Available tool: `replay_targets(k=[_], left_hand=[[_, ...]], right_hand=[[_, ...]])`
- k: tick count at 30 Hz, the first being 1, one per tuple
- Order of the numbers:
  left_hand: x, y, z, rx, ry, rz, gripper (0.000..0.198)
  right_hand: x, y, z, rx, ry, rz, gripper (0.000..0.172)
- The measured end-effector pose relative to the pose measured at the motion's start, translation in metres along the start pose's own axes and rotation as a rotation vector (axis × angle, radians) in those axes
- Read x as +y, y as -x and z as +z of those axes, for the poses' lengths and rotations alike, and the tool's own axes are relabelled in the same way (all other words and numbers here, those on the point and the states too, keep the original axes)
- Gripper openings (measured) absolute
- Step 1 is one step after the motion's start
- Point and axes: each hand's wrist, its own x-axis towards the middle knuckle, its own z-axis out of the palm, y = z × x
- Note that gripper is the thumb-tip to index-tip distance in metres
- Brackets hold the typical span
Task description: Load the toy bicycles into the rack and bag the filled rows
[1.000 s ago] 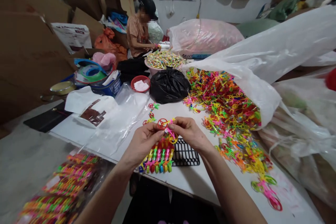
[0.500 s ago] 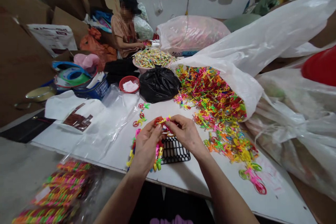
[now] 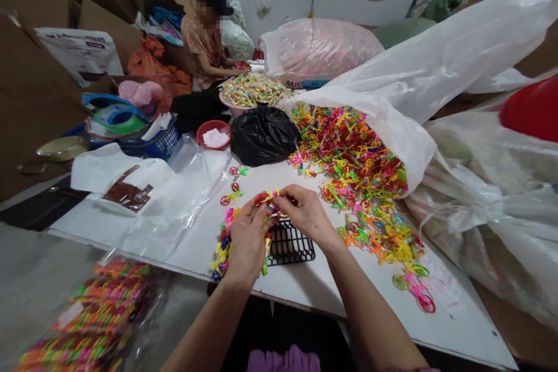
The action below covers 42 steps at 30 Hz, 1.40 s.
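Observation:
A small plastic toy bicycle [image 3: 262, 199], red with yellow and pink parts, is pinched between both hands above the table. My left hand [image 3: 247, 232] is closed on its left end. My right hand [image 3: 305, 212] grips the pink part at its right, and the fingers hide much of the toy. Beneath the hands lies a black plastic grid basket [image 3: 293, 243]. Colourful toy pieces [image 3: 223, 244] sit by the left wrist, partly covered by that hand. Farther left, several loose toy bicycles [image 3: 236, 188] lie on the white table [image 3: 192, 238].
A large heap of toy bicycles [image 3: 349, 145] spills from a white sack [image 3: 405, 151] at right. A black plastic bag [image 3: 264, 135], a red bowl [image 3: 213, 135] and a tub of wrapped pieces [image 3: 255, 92] stand behind. Packed toys [image 3: 91, 319] lie low at left. Another person [image 3: 207, 40] sits beyond.
Both hands stay together on the toy bicycle, with slight finger shifts. The whole view has moved a little. The other person's head and hands have shifted slightly.

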Motion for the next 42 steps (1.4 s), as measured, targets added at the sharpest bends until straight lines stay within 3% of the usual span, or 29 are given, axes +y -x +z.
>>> replay_targets(k=[4, 7, 10, 12, 14, 17, 20, 23, 26, 29, 32, 37, 42], left_hand=[[-0.002, -0.002, -0.002, 0.032, -0.010, -0.017, 0.038], [-0.004, -0.002, -0.002, 0.043, 0.013, -0.019, 0.038], [-0.002, -0.004, 0.001, 0.050, 0.033, -0.003, 0.036], [-0.003, -0.005, 0.003, 0.044, 0.043, 0.025, 0.033], [-0.009, -0.005, 0.007, 0.033, 0.041, 0.067, 0.030], [-0.027, 0.001, 0.011, -0.026, -0.064, 0.116, 0.029], [-0.029, 0.013, 0.008, -0.184, -0.369, 0.242, 0.032], [0.002, 0.010, -0.007, -0.280, -0.768, 0.519, 0.040], [0.040, -0.008, -0.030, -0.202, -1.085, 0.688, 0.032], [0.048, -0.025, -0.048, -0.419, -1.400, 0.671, 0.022], [0.032, -0.032, -0.052, -0.643, -1.541, 0.646, 0.020], [0.016, -0.029, -0.042, -0.730, -1.616, 0.563, 0.021], [0.012, -0.030, -0.041, -0.722, -1.588, 0.609, 0.024]], right_hand=[[0.007, -0.004, -0.001, -0.107, -0.120, 0.052, 0.025], [0.008, -0.003, 0.001, -0.096, -0.104, 0.068, 0.024], [0.000, 0.007, -0.001, 0.096, -0.039, 0.026, 0.018], [-0.007, 0.019, -0.004, 0.272, 0.046, -0.005, 0.023], [-0.010, 0.032, -0.003, 0.334, 0.137, 0.009, 0.021], [0.001, 0.043, 0.006, 0.218, 0.121, 0.134, 0.018], [0.024, 0.039, 0.015, 0.175, -0.116, 0.223, 0.018], [0.045, 0.031, 0.019, 0.227, -0.348, 0.211, 0.016], [0.064, 0.030, 0.029, 0.149, -0.387, 0.190, 0.014], [0.080, 0.036, 0.050, -0.039, -0.250, 0.241, 0.005], [0.087, 0.040, 0.067, -0.084, -0.150, 0.262, 0.008], [0.085, 0.036, 0.069, -0.154, 0.020, 0.047, 0.015], [0.083, 0.038, 0.074, -0.196, 0.250, 0.020, 0.019]])
